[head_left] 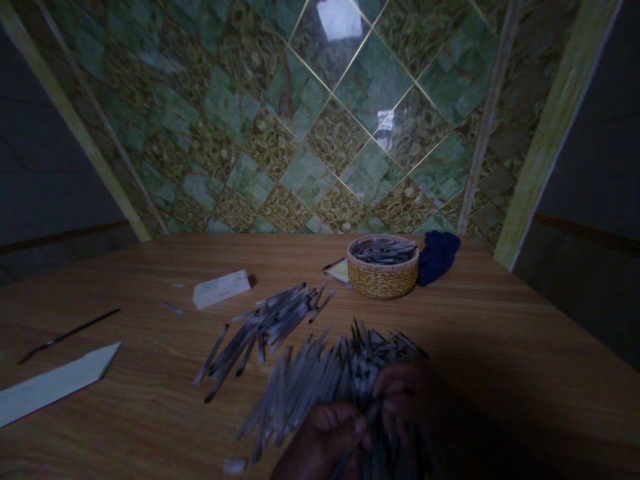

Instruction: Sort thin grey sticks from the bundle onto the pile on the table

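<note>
My left hand (333, 437) pinches what seems a stick (373, 409) at the pile (305, 383); how the right hand (403, 393) grips, I can't tell. Two-handed handling, I judge, calling for steadiness next.

A wood-grain table (150, 393) is bearing a loose pile of thin sticks (275, 320) around its middle and a larger pile (300, 387) nearer. A woven basket (383, 283) and dark cloth (440, 257) are sitting far right; a white box (221, 289), dark rod (80, 329) and pale strip (55, 387) are lying left.

The left hand (334, 435) and the right hand (403, 397) are bare, while the right forearm (453, 413) is too dark to describe.
</note>
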Tool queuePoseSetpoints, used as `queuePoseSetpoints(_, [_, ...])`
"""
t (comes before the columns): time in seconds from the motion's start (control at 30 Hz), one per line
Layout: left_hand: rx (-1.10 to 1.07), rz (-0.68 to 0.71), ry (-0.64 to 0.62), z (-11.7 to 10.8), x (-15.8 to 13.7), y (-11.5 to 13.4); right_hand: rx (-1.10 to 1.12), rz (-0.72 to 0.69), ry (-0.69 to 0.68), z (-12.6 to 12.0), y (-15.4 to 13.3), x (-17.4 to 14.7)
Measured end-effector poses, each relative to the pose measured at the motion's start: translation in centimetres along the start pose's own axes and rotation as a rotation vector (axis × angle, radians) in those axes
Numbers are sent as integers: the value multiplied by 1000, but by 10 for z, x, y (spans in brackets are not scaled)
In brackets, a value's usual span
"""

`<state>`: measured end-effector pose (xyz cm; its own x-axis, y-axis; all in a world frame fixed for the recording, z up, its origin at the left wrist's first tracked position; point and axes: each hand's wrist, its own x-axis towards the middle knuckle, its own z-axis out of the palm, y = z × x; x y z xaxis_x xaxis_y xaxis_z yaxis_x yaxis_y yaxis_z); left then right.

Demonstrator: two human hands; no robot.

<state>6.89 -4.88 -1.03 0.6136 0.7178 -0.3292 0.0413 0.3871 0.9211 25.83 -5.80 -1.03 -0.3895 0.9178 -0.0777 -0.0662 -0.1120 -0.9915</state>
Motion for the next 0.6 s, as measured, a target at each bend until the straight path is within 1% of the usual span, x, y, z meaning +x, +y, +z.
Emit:
queuePoseSetpoints(0.07, [-36, 12, 30, 3, -2, 1, -33, -6, 44, 0, -2, 1])
queuePoseSetpoints(0.17, [-71, 29, 72, 8, -5, 2, -146, 7, 104, 1, -1, 2])
queuePoseSetpoints(0.23, [-67, 18, 67, 10, -6, 3, -189, 17, 100, 0, 1, 2])
queuePoseSetpoints(0.3, [-52, 11, 67, 11, -7, 4, -171, 15, 65, -1, 3, 2])
queuePoseSetpoints(0.4, [-56, 6, 68, 11, -6, 4, -72, -7, 20, -2, 4, 1])
queuePoseSetpoints(0.5, [-76, 7, 74, 12, -6, 3, -48, -38, 51, -1, 2, 1])
queuePoseSetpoints(0.6, [-87, 19, 85, 11, -4, 1, -167, -2, 117, 1, 1, 2])
